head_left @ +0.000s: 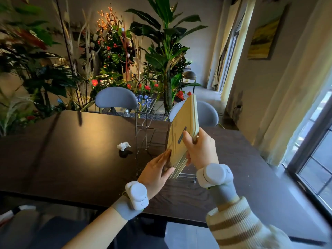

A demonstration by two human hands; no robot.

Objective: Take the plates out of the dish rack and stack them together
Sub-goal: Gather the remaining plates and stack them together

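Note:
A stack of flat, pale yellow square plates (181, 133) is held on edge, tilted, above the dark table. My right hand (199, 148) grips the stack's near right edge, thumb across its face. My left hand (158, 171) presses flat against the stack's lower left corner. Directly behind the stack stands the wire dish rack (145, 130); I can see no plate in its visible slots, and its right part is hidden by the plates.
A crumpled white tissue (123, 146) lies on the dark wooden table (71, 150) left of the rack. Two grey chairs (116, 97) stand at the far side, with many plants behind. A window is at the right.

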